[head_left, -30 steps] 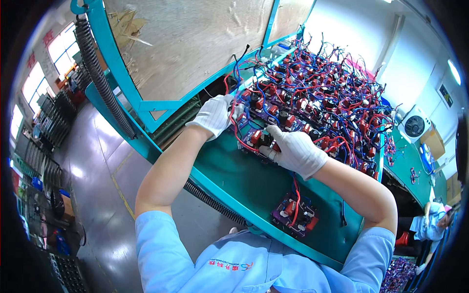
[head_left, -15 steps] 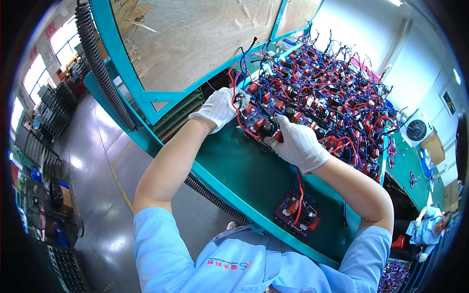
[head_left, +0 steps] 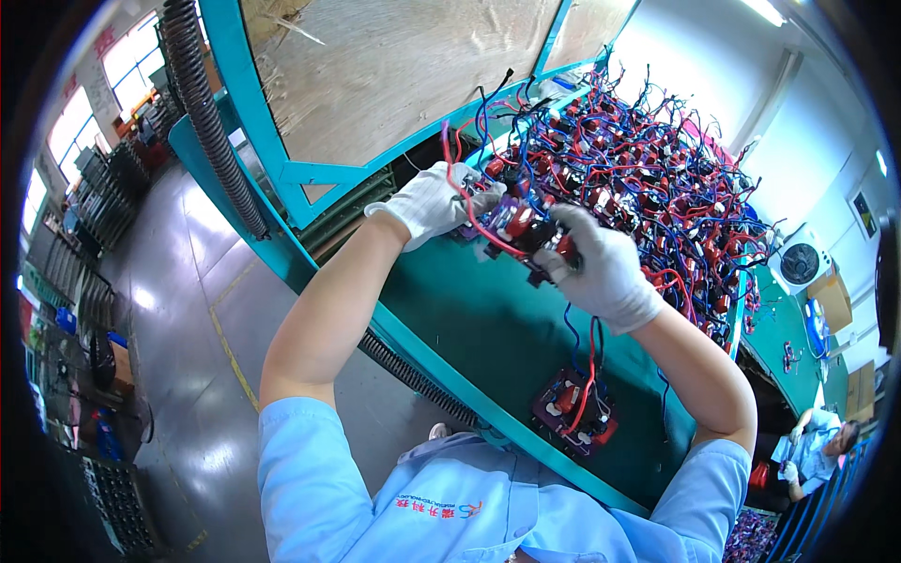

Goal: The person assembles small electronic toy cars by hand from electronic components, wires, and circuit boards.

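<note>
Between my two white-gloved hands is a purple circuit board (head_left: 514, 231) with red and black components and a thick red wire. My left hand (head_left: 434, 205) is closed on its left end. My right hand (head_left: 601, 267) grips its right end, thumb below and fingers above. The board looks slightly blurred, tilted over the green work surface. Another circuit board (head_left: 574, 411) lies nearer me on the green surface (head_left: 441, 291), with red and blue wires rising from it. Just beyond my hands spreads a crowded pile of similar wired boards (head_left: 638, 169).
A teal-framed wooden panel (head_left: 404, 75) rises at the far left of the bench. A dark coiled hose (head_left: 214, 122) hangs beside it. To the right are a second green table (head_left: 784, 319), a fan (head_left: 801, 261), and a seated co-worker (head_left: 815, 446).
Both hands have lifted the circuit board away from the edge of the pile and tilted it. My right hand has shifted slightly right. The view has moved a little.
</note>
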Motion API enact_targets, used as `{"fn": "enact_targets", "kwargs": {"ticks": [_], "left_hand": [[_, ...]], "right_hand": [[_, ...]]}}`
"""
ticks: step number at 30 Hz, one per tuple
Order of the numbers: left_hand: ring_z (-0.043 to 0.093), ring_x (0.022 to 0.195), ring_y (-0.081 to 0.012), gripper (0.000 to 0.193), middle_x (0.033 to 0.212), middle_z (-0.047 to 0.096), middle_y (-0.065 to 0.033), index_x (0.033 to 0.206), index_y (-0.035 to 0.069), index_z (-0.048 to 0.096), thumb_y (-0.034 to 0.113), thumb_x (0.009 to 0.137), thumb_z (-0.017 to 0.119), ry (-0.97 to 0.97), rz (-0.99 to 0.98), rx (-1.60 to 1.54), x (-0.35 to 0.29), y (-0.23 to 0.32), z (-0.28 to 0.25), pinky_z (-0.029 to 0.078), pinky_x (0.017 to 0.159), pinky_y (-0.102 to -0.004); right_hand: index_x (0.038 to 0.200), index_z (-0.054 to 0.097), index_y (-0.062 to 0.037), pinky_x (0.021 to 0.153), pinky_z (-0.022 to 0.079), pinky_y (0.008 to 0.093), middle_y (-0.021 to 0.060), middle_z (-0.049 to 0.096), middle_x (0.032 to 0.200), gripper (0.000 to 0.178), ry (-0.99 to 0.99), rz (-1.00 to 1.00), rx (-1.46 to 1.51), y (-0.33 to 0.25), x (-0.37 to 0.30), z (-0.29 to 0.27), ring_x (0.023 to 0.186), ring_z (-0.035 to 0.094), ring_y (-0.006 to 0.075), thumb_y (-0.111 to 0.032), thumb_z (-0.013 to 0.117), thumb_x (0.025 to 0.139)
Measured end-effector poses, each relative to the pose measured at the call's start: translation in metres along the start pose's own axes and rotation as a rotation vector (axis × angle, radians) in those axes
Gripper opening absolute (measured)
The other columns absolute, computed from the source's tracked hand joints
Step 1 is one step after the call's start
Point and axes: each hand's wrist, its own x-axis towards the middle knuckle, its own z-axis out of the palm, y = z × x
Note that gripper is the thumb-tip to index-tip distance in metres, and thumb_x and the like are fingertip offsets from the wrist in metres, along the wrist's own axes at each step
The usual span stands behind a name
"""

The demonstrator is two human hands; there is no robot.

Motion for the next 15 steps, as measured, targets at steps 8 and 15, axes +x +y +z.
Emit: {"fn": "enact_targets", "kwargs": {"ticks": [8,15], "left_hand": [[0.053,0.110,-0.0262,0.105,0.144,0.048,-0.0157,0.136,0.012,0.058,0.090,0.080,0.017,-0.236,-0.606,-0.661,0.006,0.015,-0.026,0.039,0.100,-0.0363],[0.054,0.109,-0.0262,0.105,0.145,0.048,-0.0162,0.140,0.012,0.052,0.091,0.080,0.017,-0.107,-0.540,-0.739,0.027,-0.004,-0.016,0.040,0.100,-0.0372]], "right_hand": [[0.123,0.053,-0.0006,0.062,0.054,0.0325,0.0151,0.070,0.084,0.049,0.113,0.248,0.225,0.011,-0.008,-0.002,0.069,0.070,0.0249,-0.015,0.076,0.082],[0.124,0.053,-0.0067,0.055,0.053,0.0410,0.0112,0.067,0.069,0.052,-0.181,-0.042,0.042,-0.005,-0.006,0.011,0.063,0.068,0.0334,-0.030,0.075,0.083]]}}
